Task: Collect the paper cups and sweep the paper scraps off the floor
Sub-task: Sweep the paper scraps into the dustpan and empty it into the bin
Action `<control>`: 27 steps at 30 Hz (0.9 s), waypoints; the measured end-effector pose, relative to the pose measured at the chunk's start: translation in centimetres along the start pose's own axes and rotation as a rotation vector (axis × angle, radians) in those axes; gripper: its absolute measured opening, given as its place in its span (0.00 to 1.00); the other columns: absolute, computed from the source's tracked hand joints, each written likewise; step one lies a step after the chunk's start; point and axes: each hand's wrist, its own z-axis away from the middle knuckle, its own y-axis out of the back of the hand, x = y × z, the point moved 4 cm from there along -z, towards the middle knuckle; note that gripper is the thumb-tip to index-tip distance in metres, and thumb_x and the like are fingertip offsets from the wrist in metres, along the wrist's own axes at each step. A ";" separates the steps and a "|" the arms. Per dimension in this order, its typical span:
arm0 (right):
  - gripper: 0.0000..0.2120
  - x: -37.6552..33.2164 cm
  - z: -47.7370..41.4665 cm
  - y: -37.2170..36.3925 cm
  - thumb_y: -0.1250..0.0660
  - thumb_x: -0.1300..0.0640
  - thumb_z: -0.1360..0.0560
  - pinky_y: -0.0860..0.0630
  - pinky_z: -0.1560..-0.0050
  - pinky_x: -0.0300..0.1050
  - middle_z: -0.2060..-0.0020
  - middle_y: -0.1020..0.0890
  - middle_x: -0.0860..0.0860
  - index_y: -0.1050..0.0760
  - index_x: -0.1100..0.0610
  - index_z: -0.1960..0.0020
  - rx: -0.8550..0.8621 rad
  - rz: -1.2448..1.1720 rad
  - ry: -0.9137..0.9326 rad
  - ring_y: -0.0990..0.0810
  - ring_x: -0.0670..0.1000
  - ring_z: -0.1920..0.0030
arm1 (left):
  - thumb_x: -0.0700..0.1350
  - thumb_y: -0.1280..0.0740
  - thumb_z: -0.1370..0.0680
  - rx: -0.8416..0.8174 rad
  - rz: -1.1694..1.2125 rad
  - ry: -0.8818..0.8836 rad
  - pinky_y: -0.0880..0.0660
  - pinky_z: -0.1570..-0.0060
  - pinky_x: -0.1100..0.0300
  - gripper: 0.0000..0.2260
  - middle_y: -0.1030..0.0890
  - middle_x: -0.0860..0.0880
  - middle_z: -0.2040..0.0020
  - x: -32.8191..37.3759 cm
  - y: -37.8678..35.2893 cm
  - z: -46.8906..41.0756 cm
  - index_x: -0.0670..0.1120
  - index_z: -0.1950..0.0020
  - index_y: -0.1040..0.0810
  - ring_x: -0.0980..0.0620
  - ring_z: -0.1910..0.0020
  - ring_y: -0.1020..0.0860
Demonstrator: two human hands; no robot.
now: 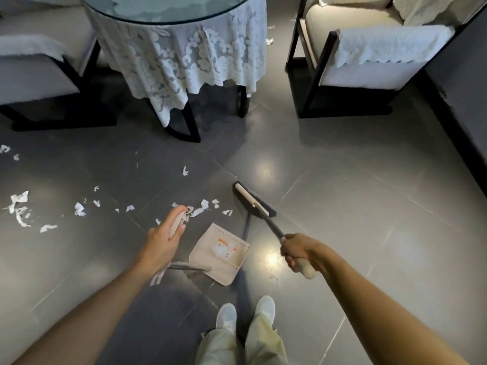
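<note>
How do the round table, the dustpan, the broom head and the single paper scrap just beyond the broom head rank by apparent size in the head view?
1. Round table, largest though cropped at the top.
2. Dustpan.
3. Broom head: nearly as long, far narrower.
4. Paper scrap, smallest.

Dim room, lamp glare on glossy floor [271, 259], wide-angle bending at edges, slightly soft
</note>
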 end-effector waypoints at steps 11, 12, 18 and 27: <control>0.08 -2.5 6.0 -3.6 0.45 0.66 0.21 0.36 0.85 0.32 0.81 0.31 0.51 0.31 0.62 0.58 -0.325 -0.739 -0.202 0.33 0.44 0.85 | 0.40 0.39 0.20 0.012 0.058 -0.044 0.31 0.50 0.56 0.17 0.21 0.44 0.43 1.4 -0.3 0.0 0.51 0.32 0.29 0.40 0.50 0.23; 0.08 -3.0 6.5 -3.7 0.45 0.66 0.21 0.36 0.85 0.31 0.81 0.31 0.51 0.31 0.62 0.57 -0.334 -0.728 -0.193 0.33 0.43 0.85 | 0.40 0.39 0.20 0.022 0.079 -0.033 0.30 0.47 0.54 0.17 0.21 0.44 0.43 1.3 -0.2 0.3 0.51 0.32 0.29 0.39 0.48 0.24; 0.07 -5.9 6.2 -3.8 0.42 0.66 0.22 0.32 0.77 0.34 0.72 0.30 0.53 0.28 0.59 0.46 -0.129 -0.339 0.054 0.32 0.45 0.78 | 0.40 0.38 0.20 0.097 0.118 0.029 0.28 0.56 0.53 0.16 0.20 0.40 0.49 -0.3 2.2 2.1 0.50 0.33 0.29 0.38 0.58 0.23; 0.10 -11.2 -0.8 -0.6 0.42 0.67 0.22 0.30 0.78 0.36 0.70 0.28 0.54 0.31 0.54 0.45 -0.071 -0.166 0.233 0.31 0.46 0.77 | 0.43 0.37 0.20 0.230 0.218 0.240 0.30 0.56 0.58 0.17 0.20 0.49 0.49 -3.9 4.9 4.6 0.56 0.33 0.29 0.49 0.58 0.23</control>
